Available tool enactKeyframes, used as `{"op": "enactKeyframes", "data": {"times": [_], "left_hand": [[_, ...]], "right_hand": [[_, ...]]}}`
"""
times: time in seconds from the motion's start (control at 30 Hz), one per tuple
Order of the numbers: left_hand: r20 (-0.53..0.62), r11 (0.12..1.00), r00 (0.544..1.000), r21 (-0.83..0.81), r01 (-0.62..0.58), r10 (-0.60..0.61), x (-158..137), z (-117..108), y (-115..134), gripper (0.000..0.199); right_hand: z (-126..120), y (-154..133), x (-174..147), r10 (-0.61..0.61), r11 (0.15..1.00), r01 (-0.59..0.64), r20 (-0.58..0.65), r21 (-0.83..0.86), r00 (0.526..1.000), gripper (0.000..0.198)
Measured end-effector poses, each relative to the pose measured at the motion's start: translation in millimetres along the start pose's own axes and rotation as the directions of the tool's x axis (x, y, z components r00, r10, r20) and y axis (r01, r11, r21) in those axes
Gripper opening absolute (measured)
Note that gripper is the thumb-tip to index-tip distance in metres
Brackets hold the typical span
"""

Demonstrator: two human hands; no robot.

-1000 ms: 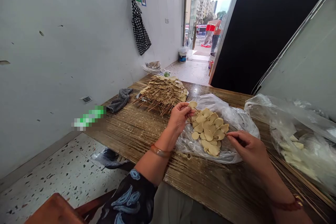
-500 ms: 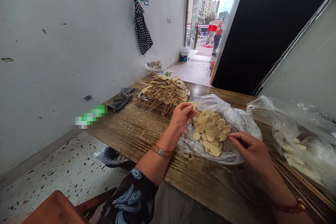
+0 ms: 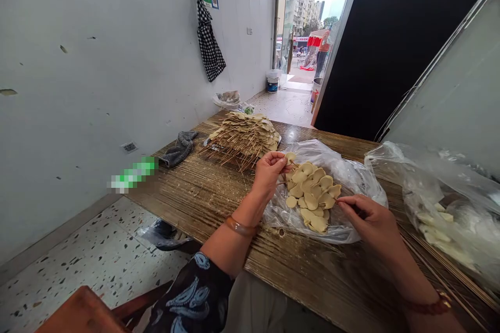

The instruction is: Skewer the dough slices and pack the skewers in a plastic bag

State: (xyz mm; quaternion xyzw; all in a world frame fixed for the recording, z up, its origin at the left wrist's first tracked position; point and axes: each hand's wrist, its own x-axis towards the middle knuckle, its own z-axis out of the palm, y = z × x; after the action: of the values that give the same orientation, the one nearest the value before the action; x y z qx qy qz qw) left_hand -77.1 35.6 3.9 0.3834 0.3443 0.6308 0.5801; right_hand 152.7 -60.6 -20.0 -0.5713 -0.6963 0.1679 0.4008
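My left hand (image 3: 270, 166) is closed, pinching a small beige round slice (image 3: 290, 157) at the far left edge of a heap of similar slices (image 3: 311, 186). Thin sticks show by its fingers. On the heap's right side, the thumb and forefinger of my right hand (image 3: 365, 213) pinch what looks like the end of a thin skewer; most of its length is hidden among the slices. The heap lies on a spread clear plastic bag (image 3: 361, 182). Beyond my left hand is a large stack of skewered slices (image 3: 246, 135), stick ends pointing toward me.
Everything rests on a wooden table (image 3: 195, 197). A grey cloth (image 3: 178, 150) lies at its left edge. At right are another plastic bag (image 3: 449, 218) holding pale pieces and a bundle of loose skewers (image 3: 457, 273). A stool (image 3: 84, 312) stands at lower left.
The whole view has shifted slightly. Both hands keep nearly the same pinching positions at the heap, with no clear change in what they hold.
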Motion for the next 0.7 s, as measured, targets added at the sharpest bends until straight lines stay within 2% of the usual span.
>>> {"op": "enactKeyframes", "data": {"times": [0.37,0.7], "left_hand": [[-0.012,0.986,0.993,0.120,-0.112,0.114,0.8,1.0,-2.4,0.026],[0.021,0.982,0.996,0.167,-0.086,0.083,-0.8,2.9,-1.0,0.022]], "right_hand": [[2.1,2.7,-0.1,0.029,0.999,-0.029,-0.012,0.023,0.999,0.025],[5.5,1.6,0.8,0.031,0.997,-0.031,-0.001,0.069,1.000,0.024]]}}
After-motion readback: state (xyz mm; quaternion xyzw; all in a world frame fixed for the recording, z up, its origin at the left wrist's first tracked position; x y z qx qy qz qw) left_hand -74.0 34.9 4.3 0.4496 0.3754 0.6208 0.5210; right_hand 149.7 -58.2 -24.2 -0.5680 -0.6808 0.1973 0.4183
